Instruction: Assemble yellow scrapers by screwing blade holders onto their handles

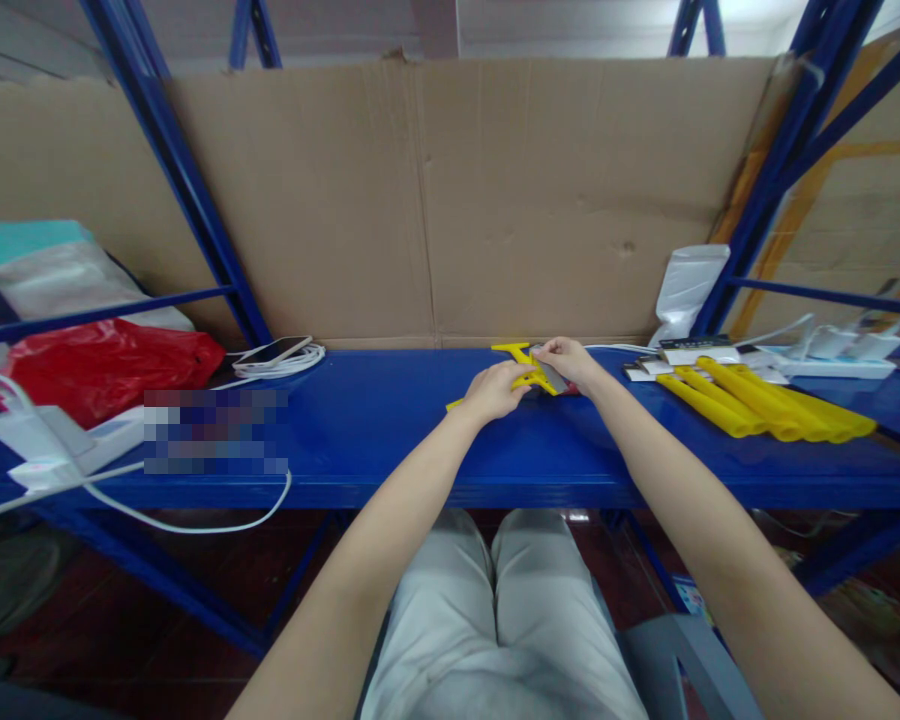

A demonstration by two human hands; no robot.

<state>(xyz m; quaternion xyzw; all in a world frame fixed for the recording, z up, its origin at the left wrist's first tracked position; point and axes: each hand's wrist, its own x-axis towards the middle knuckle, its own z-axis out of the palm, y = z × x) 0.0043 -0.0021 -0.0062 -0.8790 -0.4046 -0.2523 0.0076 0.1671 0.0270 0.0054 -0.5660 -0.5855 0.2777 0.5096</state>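
Note:
My left hand (496, 393) is closed around a yellow plastic scraper (546, 383). The flared head points away to the right, and a yellow end shows on the hand's left side. My right hand (568, 362) is closed in a pinch on a thin grey blade-like plate (550, 374), which lies against the scraper's head. Just behind my left hand is another yellow T-shaped piece (511, 349); whether it joins the scraper I cannot tell. A bit of red shows under my right hand, mostly hidden.
Several yellow handles (765, 400) lie on the blue table (390, 430) at right, beside white-and-black packs (694, 352). A power strip (832, 365) sits behind. Left are a coiled white cable (289, 362), a red bag (112, 365) and a white adapter (52, 445). Cardboard (495, 200) walls the back.

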